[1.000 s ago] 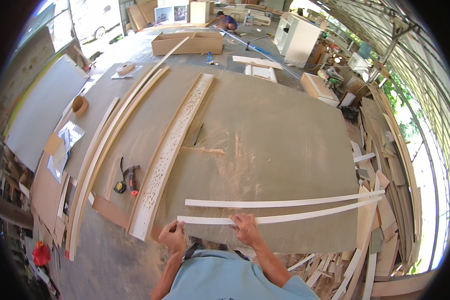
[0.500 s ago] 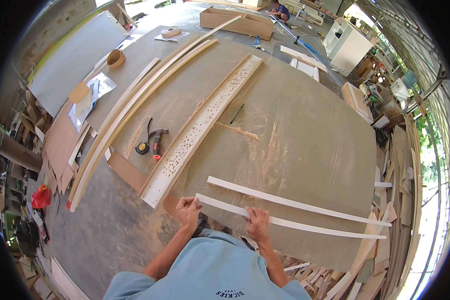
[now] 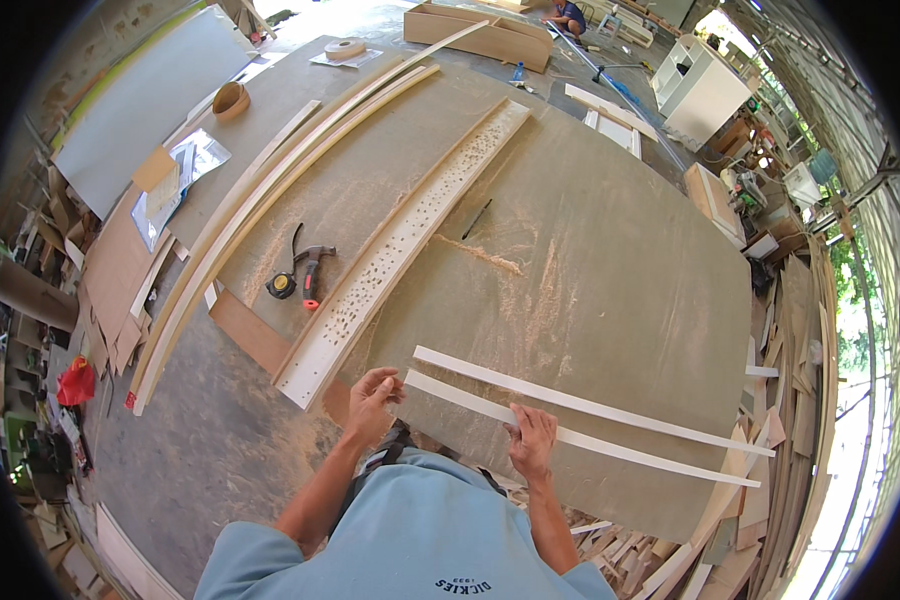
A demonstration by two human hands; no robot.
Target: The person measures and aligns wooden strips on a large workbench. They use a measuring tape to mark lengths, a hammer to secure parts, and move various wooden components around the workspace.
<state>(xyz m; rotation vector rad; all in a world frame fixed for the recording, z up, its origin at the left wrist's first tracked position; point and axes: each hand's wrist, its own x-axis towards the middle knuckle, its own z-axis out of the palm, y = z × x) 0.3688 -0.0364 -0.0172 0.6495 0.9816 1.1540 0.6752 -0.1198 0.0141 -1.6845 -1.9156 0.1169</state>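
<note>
Two long, narrow white strips lie roughly side by side across the near part of a large board-topped worktable. My right hand (image 3: 533, 440) is closed over the nearer strip (image 3: 630, 455), thumb on one edge and fingers on the other. Just off that strip's left end is my left hand (image 3: 373, 405), its fingers loosely curved and apart with nothing visible in them. The farther strip (image 3: 570, 398) rests untouched. To the left a long white board dotted with holes (image 3: 385, 275) lies slantwise, its edges bare wood.
A hammer (image 3: 313, 275) and a tape measure (image 3: 281, 286) lie left of the holed board. Long pale wood strips (image 3: 270, 195) run beyond them. A thin dark pen-like tool (image 3: 477, 218) lies near sawdust. Offcuts (image 3: 770, 480) pile up on the right. Someone crouches (image 3: 567, 18) far off.
My left hand has come off the strip's end and its fingers have loosened. The right hand has moved slightly right, and the nearer strip's left end now sits closer to the farther strip.
</note>
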